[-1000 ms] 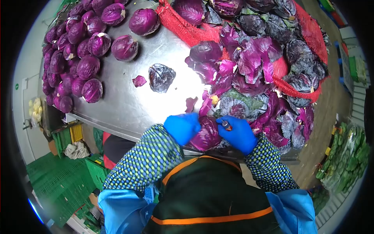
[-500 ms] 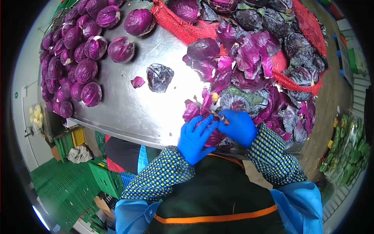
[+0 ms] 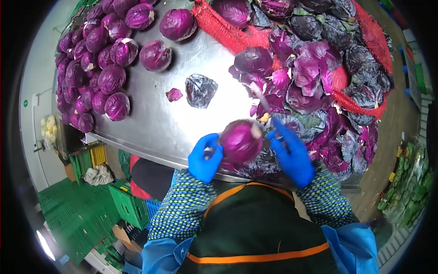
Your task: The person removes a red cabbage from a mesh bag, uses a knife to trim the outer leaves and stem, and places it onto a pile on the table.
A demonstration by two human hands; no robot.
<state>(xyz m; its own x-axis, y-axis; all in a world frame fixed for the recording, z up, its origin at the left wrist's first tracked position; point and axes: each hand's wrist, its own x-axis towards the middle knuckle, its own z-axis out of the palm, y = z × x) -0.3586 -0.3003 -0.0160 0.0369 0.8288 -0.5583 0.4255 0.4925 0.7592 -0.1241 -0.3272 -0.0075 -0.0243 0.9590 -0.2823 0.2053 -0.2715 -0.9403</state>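
A peeled red cabbage (image 3: 241, 142), its pale cut stem facing up and right, sits in front of me at the table's near edge. My left hand (image 3: 205, 158), in a blue glove, curves against its left side with thumb and fingertips touching it. On the other side, my right hand (image 3: 292, 154), also gloved in blue, is partly closed around a knife. The knife's blurred blade (image 3: 261, 98) points up and away over loose leaves. Purple outer leaves (image 3: 315, 66) lie heaped beyond my right hand.
Many trimmed red cabbages (image 3: 98, 68) are piled at the left of the metal table (image 3: 153, 116). A dark leaf (image 3: 200, 91) and a small purple scrap (image 3: 174, 94) lie mid-table. Red netting (image 3: 230, 36) surrounds untrimmed cabbages at the right. Green crates (image 3: 130, 203) stand below left.
The cabbage has come into full view, its outer leaves off and its stem turned upward. My hands have parted to either side of it. The view has shifted slightly left.
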